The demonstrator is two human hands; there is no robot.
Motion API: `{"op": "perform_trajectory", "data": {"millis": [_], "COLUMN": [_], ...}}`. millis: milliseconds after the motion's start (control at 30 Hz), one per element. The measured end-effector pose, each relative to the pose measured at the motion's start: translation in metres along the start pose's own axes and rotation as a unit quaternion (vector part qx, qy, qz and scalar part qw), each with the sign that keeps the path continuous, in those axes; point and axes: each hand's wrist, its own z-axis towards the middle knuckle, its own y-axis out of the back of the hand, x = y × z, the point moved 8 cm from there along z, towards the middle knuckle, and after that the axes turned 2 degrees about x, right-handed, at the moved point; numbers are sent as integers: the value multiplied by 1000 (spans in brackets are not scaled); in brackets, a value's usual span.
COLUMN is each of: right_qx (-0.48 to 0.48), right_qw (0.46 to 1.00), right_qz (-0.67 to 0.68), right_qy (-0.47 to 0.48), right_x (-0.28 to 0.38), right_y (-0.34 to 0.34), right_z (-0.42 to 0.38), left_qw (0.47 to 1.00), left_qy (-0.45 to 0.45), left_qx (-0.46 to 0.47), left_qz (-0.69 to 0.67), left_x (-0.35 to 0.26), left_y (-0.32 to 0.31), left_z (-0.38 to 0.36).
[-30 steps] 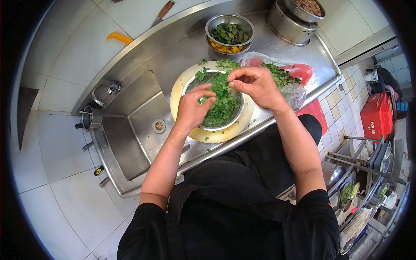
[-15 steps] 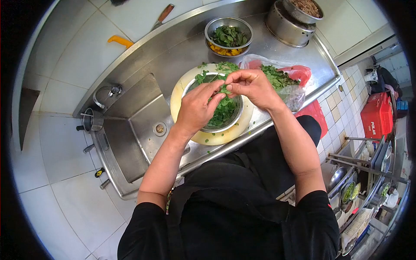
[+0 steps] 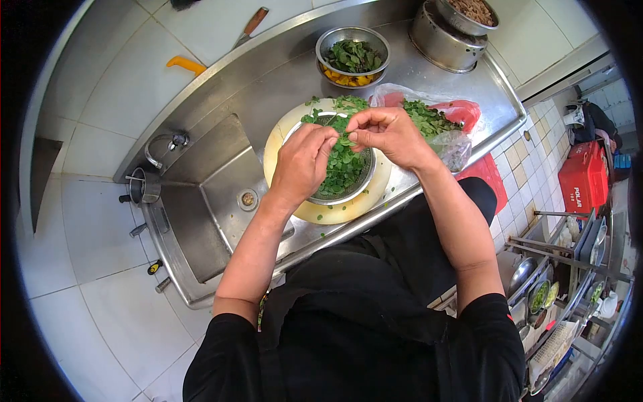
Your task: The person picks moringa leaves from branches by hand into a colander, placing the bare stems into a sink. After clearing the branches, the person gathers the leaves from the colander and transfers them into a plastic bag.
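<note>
A metal strainer bowl [image 3: 367, 175] full of green leaves [image 3: 343, 171] rests on a round pale yellow board [image 3: 305, 213]. Over its upper part, my left hand [image 3: 303, 161] is closed, thumb and fingertips pinched together on a leafy sprig. Just to its right, my right hand [image 3: 388, 136] is pinched too, at the sprig's other side; the piece between the fingertips is small and partly hidden. More leafy stems [image 3: 350, 103] lie on the board's far edge. Beside my right hand, an open plastic bag [image 3: 459, 112] holds green leaves [image 3: 429, 120].
Behind stand stacked metal bowls [image 3: 353, 35] with dark leaves and yellow pieces. A large pot [image 3: 445, 43] is at the back right. Left are the sink basin [image 3: 194, 214], faucet [image 3: 175, 141] and small pot [image 3: 145, 187]. A knife [image 3: 253, 24] and yellow handle [image 3: 186, 64] lie behind the rim.
My left hand's fingers have drawn together and the hand has shifted slightly left, so the gap between the two hands is wider. My right hand has barely moved.
</note>
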Motion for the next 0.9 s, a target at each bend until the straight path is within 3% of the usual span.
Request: {"op": "perform_trajectory", "data": {"millis": [167,500,900], "right_qx": [-29,9,13], "right_qw": [999,1000,998], "right_qz": [-1,-13,-64], "right_qy": [14,-3,13], "right_x": [5,-3,-12], "right_y": [12,-6,-15], "right_z": [-1,-1,0], "left_qw": [999,991,1000], "left_qy": [40,98,20], "left_qx": [-28,-16,12], "left_qz": [-13,-87,-11], "left_x": [10,17,9], "left_y": [10,9,-2], "left_z": [-4,-10,-9]}}
